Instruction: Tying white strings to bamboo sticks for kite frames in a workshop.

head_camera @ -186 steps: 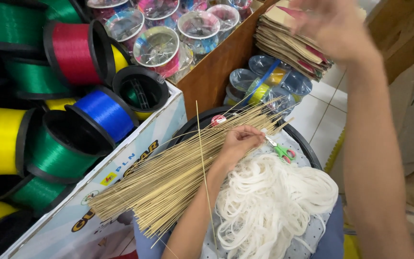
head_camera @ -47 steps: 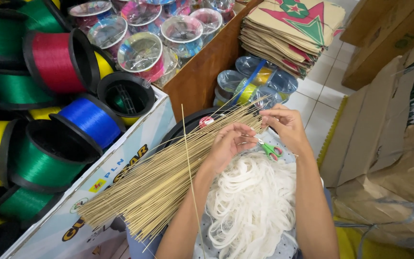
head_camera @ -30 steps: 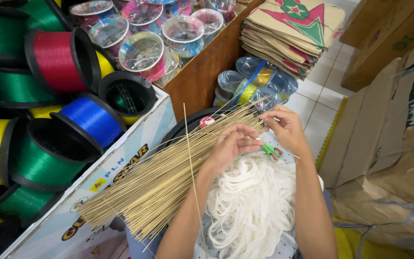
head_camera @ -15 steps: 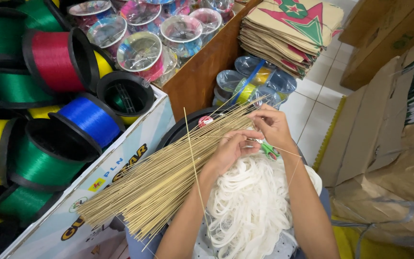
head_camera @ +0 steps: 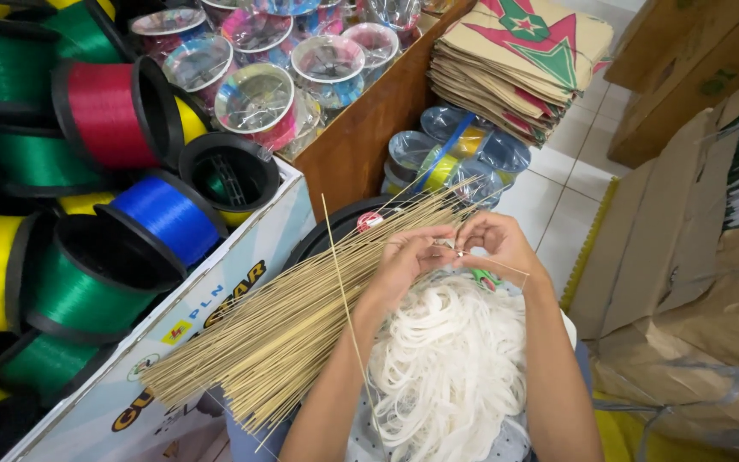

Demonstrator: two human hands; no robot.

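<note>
both hands meet over the lap: left hand (head_camera: pixel 408 261) and right hand (head_camera: pixel 498 244) each have a pinched grip on one thin bamboo stick (head_camera: pixel 481 257) held between them. it sits just above the white string pile (head_camera: pixel 446 368), beside the big stick bundle (head_camera: pixel 301 321). spools (head_camera: pixel 164 214) sit left.

A kite-making shop or stockroom: big spools of coloured line (head_camera: pixel 121 111) fill the upper left of the frame, a stack of paper kites (head_camera: pixel 519 51) lies at the top, and cardboard boxes (head_camera: pixel 686 257) crowd the right.
</note>
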